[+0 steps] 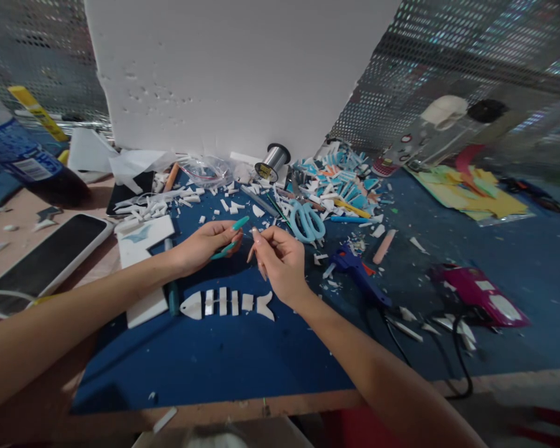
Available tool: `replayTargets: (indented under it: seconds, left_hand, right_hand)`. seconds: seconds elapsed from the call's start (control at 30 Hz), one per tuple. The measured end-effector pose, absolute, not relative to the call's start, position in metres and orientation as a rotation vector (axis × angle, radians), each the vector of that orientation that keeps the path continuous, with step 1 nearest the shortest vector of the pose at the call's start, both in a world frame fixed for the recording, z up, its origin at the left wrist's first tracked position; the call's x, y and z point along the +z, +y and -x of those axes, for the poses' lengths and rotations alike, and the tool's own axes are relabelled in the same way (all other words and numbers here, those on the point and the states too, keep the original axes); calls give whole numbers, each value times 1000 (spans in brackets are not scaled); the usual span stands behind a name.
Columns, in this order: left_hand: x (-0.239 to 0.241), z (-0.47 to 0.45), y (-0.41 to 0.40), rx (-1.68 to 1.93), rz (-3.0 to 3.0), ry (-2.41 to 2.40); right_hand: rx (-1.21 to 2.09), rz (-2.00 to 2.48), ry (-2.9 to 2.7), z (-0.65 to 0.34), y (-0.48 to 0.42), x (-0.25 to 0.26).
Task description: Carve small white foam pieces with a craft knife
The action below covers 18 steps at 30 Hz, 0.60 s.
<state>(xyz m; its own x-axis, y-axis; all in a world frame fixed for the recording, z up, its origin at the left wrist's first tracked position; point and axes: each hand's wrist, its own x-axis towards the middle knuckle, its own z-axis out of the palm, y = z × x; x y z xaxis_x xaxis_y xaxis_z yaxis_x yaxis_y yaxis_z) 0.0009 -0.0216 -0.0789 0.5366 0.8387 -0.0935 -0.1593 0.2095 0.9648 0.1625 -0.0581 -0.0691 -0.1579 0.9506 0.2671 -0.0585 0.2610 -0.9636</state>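
My left hand (204, 244) and my right hand (278, 256) meet above a blue mat (224, 361), fingertips almost touching. Both pinch something very thin between them, too small to make out. The left hand's long nails are teal. Just below the hands lies a white foam fish skeleton (227, 304) made of separate pieces in a row. A spool of clear line (272, 162) stands behind the hands, near the white board.
Blue scissors (307, 221), a blue glue gun (360, 275) with black cord, a pink tool (480, 292), foam scraps, white foam slabs (144, 239), a phone (51, 255) and a bottle (25, 162) at left, coloured sheets (476, 193) at right. A large white board (233, 74) stands behind.
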Motion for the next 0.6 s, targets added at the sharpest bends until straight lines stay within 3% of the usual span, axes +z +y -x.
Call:
replayTargets:
  seconds: [0.6]
  left_hand:
    - [-78, -1, -22, 777, -1143, 724]
  right_hand:
    - [1185, 904, -1385, -163, -58, -70]
